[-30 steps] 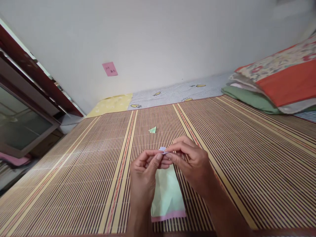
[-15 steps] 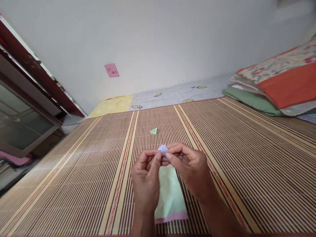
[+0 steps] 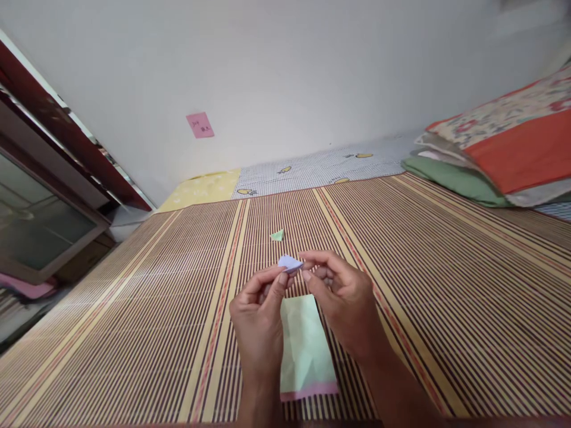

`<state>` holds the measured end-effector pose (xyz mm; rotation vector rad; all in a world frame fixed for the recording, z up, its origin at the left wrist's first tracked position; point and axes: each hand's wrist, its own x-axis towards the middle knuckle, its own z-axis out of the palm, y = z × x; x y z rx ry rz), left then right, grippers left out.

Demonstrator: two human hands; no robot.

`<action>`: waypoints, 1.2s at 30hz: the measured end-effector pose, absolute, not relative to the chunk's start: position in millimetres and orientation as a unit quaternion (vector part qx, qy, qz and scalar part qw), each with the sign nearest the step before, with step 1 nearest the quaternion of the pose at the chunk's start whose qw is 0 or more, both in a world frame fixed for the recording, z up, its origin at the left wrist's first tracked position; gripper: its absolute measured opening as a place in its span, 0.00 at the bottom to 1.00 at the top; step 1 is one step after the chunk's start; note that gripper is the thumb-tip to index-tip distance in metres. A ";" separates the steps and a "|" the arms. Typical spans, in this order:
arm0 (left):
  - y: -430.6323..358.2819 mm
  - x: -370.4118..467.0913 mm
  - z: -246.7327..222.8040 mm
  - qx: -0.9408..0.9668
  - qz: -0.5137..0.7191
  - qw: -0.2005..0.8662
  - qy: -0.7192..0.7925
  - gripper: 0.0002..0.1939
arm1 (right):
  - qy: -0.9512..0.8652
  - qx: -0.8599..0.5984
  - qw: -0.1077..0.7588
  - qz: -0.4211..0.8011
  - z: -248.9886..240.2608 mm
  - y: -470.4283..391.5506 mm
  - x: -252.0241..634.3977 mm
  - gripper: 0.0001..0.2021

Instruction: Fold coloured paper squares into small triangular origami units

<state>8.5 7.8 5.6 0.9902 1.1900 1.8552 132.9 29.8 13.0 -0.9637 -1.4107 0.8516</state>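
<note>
A small folded lavender paper [image 3: 290,263] is pinched between the thumb and forefinger of my left hand [image 3: 262,306]. My right hand [image 3: 342,297] is at the paper's right tip, thumb and forefinger parted around it; whether another finger touches the tip is unclear. Below the hands a pale green sheet [image 3: 307,348] with a pink strip along its near edge lies on the striped mat [image 3: 147,333]. Beyond the hands lies a small folded green paper piece [image 3: 277,235].
Folded bedding [image 3: 513,154] in red, floral and green is piled at the right. A pink note [image 3: 200,125] is on the wall. Patterned cloth [image 3: 307,169] runs along the mat's far edge. A glass-fronted cabinet [image 3: 40,220] stands at the left.
The lavender paper has turned and shifted slightly left, showing a pointed shape. My right thumb and forefinger have parted from their pinch on it. My left hand has moved a little left.
</note>
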 end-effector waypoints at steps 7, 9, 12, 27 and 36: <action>7.3 7.6 10.4 0.423 0.693 0.356 0.463 0.03 | -0.628 -0.350 0.591 0.366 9.8 33.3 134.7 0.04; 6.1 7.5 11.4 0.425 0.684 0.367 0.465 0.04 | -0.637 -0.344 0.593 0.353 9.7 35.5 134.6 0.06; 4.7 8.0 11.8 0.423 0.672 0.390 0.467 0.07 | -0.645 -0.345 0.593 0.337 10.0 38.3 135.1 0.07; 5.9 8.3 10.2 0.443 0.670 0.371 0.466 0.07 | -0.675 -0.314 0.562 0.361 7.9 41.3 143.1 0.12; 5.7 10.6 13.4 0.451 0.676 0.366 0.454 0.07 | -0.570 -0.343 0.583 0.467 6.0 42.4 145.1 0.04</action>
